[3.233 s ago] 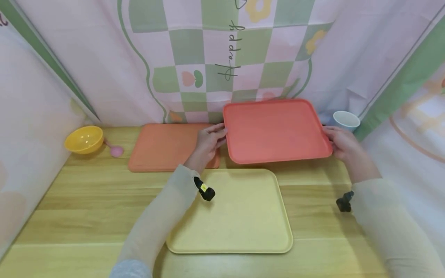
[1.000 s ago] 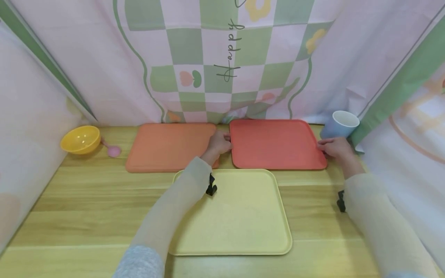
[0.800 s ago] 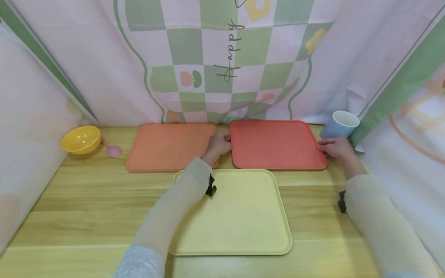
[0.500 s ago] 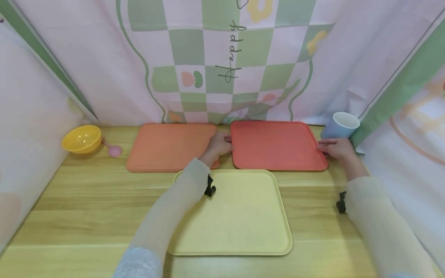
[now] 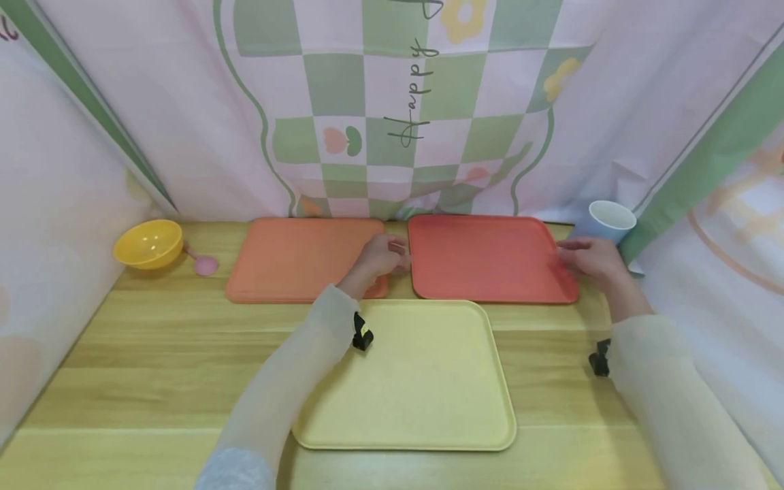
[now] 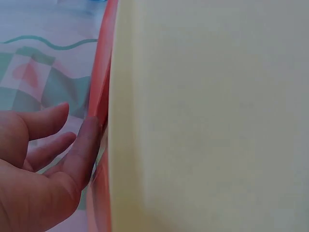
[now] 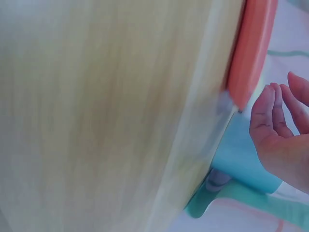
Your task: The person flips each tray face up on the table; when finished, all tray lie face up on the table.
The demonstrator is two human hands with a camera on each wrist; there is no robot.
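The red tray (image 5: pixel 484 258) lies flat at the back right of the wooden table. At its left edge is my left hand (image 5: pixel 382 255), partly over the orange tray (image 5: pixel 294 258); its thumb and fingers are spread apart in the left wrist view, one fingertip right at the red rim (image 6: pixel 102 72). My right hand (image 5: pixel 594 257) is at the red tray's right edge, in front of the blue cup (image 5: pixel 606 221). In the right wrist view its fingers (image 7: pixel 263 108) are loosely bent beside the tray corner, with nothing between them and the thumb.
In front lies a pale yellow tray (image 5: pixel 422 374), with my left forearm crossing its left side. A yellow bowl (image 5: pixel 149 243) and a pink spoon (image 5: pixel 205 264) are at the back left. A patterned curtain (image 5: pixel 392 88) hangs behind the table.
The red tray, earlier held tilted in the air by both hands, came down flat beside the orange tray. Since then the left fingers have loosened, and the right hand has risen slightly off its edge.
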